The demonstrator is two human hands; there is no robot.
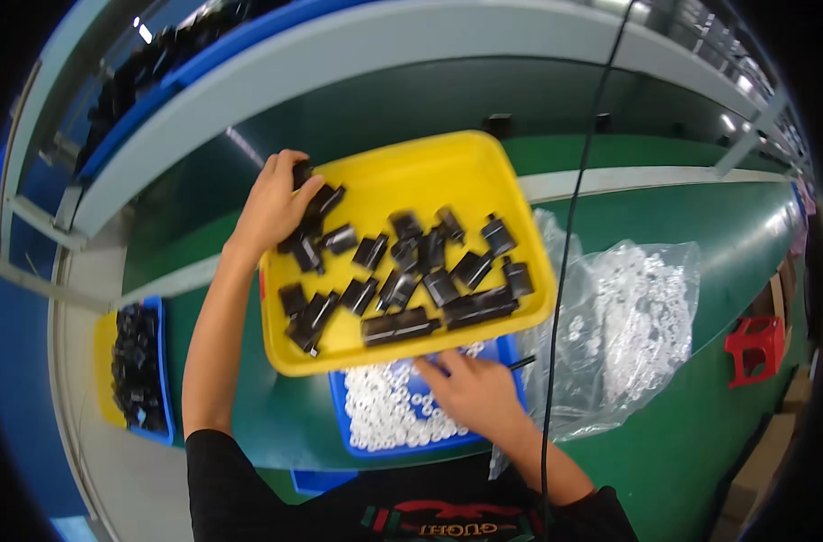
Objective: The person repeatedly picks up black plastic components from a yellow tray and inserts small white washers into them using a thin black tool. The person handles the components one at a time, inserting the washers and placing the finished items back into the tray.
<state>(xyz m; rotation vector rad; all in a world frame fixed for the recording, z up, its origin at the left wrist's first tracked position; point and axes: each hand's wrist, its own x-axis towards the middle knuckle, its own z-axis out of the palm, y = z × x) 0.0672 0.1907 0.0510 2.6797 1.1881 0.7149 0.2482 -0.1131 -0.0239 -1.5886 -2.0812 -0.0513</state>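
- By the left hand, a dark piece is gripped between thumb and fingers at the far-left corner of the yellow tray; whether the rim is held too cannot be told.
- The right hand is held half curled at the tray's near side, over the blue tray; a thin black rod is seen sticking out to its right, but whether it is gripped cannot be told.
- In the yellow tray, black blocks are scattered, mostly toward the near side. They are judged stiff, light and rather slippery, best taken one at a time across their flat sides, with knocks and scratches avoided.
- The tray itself is judged stiff and best held by opposite rims; if it is tipped, its load could slide.
- Under its near edge, small white rings are heaped in the blue tray; they are likely light and easily scattered.
- To the right, a clear bag, seemingly soft, is laid on the green counter.
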